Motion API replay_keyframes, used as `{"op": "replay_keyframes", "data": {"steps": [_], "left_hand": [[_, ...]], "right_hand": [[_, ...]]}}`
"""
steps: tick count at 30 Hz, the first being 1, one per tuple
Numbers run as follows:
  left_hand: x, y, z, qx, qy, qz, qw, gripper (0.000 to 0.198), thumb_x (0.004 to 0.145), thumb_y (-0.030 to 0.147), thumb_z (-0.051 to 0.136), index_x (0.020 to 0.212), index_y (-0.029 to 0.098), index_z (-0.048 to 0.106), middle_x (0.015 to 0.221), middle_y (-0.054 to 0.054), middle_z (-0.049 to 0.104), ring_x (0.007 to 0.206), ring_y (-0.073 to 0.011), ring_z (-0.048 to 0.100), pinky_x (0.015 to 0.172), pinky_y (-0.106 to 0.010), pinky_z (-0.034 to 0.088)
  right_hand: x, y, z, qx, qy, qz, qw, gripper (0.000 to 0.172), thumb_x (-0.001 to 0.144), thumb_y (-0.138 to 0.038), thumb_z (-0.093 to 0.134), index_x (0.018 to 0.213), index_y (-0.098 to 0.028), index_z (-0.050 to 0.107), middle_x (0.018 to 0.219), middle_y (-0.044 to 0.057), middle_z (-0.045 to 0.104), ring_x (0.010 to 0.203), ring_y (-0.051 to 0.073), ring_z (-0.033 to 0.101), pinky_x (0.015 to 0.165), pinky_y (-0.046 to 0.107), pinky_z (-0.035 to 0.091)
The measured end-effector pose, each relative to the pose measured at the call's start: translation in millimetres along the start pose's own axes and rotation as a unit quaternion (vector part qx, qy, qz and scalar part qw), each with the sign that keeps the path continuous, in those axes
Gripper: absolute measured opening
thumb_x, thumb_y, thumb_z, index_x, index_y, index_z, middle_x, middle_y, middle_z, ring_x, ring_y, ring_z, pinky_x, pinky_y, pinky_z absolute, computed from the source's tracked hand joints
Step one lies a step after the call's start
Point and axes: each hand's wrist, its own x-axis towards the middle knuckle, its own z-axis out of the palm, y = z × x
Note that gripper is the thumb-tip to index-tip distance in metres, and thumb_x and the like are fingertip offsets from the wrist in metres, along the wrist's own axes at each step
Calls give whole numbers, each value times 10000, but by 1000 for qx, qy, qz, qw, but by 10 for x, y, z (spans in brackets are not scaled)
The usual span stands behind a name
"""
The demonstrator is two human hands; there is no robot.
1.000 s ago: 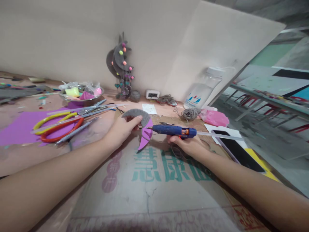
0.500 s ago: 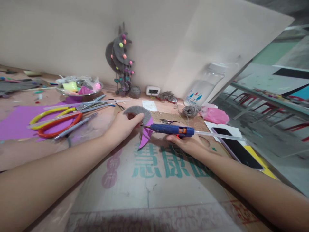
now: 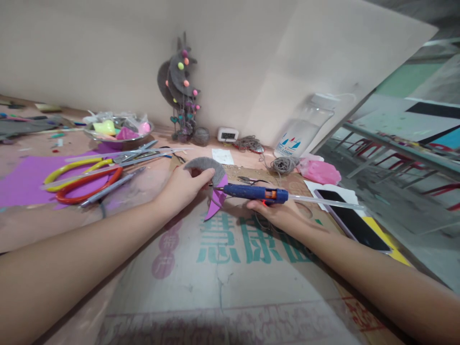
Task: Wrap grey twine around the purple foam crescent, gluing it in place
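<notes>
Pinched in my left hand (image 3: pixel 187 186) is a purple foam crescent (image 3: pixel 214 206), its upper part wrapped in grey yarn (image 3: pixel 203 164). My right hand (image 3: pixel 275 211) is wrapped round a blue hot glue gun (image 3: pixel 244 191), with a clear glue stick (image 3: pixel 323 201) sticking out of its back end. The gun's nozzle points left and lies at the crescent, close to my left fingertips; whether it touches the foam I cannot tell. A small red light glows by my right fingers. The gun's handle is mostly hidden in that hand.
Cardboard (image 3: pixel 215 297) lies under my hands. To the left are red-handled scissors (image 3: pixel 89 189), yellow-handled scissors (image 3: pixel 72 167), purple sheets (image 3: pixel 21 182) and a metal bowl (image 3: pixel 118 143). A phone (image 3: pixel 350 218), grey yarn ball (image 3: pixel 283 165) and bottle (image 3: pixel 304 127) stand right. Behind is a timer (image 3: pixel 227 135).
Hardly anything differs. The glue gun and the crescent's lower tip have shifted very slightly, and both hands keep their hold.
</notes>
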Motion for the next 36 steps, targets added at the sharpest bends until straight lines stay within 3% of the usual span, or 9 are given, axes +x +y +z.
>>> {"op": "replay_keyframes", "data": {"steps": [19,36], "left_hand": [[18,-29,4,5,-4,1,1000,161,735,312,596,650,175,588,594,11,571,563,-135,511,543,-238,378],[27,21,10,-44,-12,-45,998,162,709,332,631,660,183,591,600,-5,577,571,-154,516,570,-260,395]], "right_hand": [[1,11,-2,-9,8,-3,1000,299,700,-492,652,692,-209,553,658,0,575,626,168,536,566,287,459],[10,-13,-42,-21,19,27,999,284,702,-503,615,754,-226,586,721,18,653,680,201,609,613,280,484]]}}
